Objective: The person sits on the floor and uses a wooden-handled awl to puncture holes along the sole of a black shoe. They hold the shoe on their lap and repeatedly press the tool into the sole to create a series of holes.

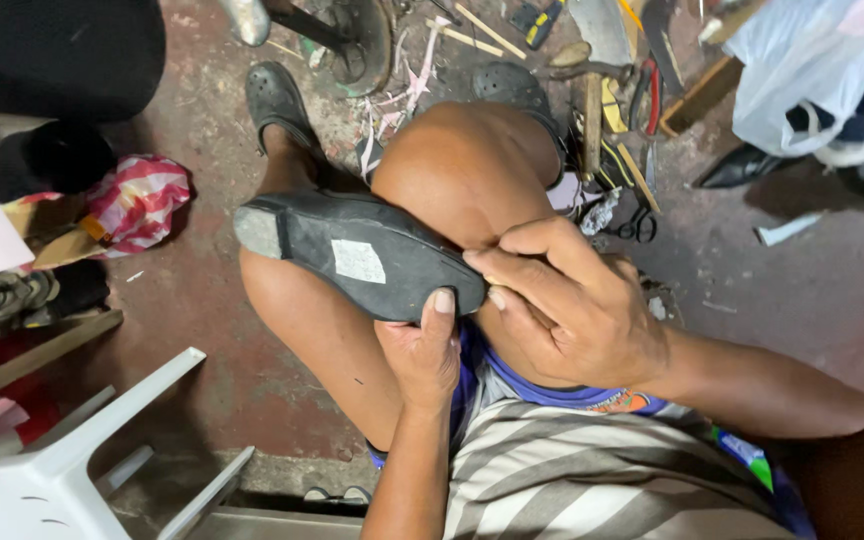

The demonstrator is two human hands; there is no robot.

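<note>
A black shoe (362,255) lies sole-up across my bare knees, its flat sole showing a pale square sticker and a grey heel tip at the left end. My left hand (422,350) grips the shoe's toe end from below, thumb pressed up on the sole's edge. My right hand (567,300) curls over the same toe end from the right, fingertips pinching the sole's rim against my knee.
Scattered tools (612,110), sticks and scissors lie on the reddish floor beyond my knees. A white plastic bag (802,70) sits at top right. A white plastic chair (62,460) stands at bottom left, next to a red-striped bag (137,200) and shoes.
</note>
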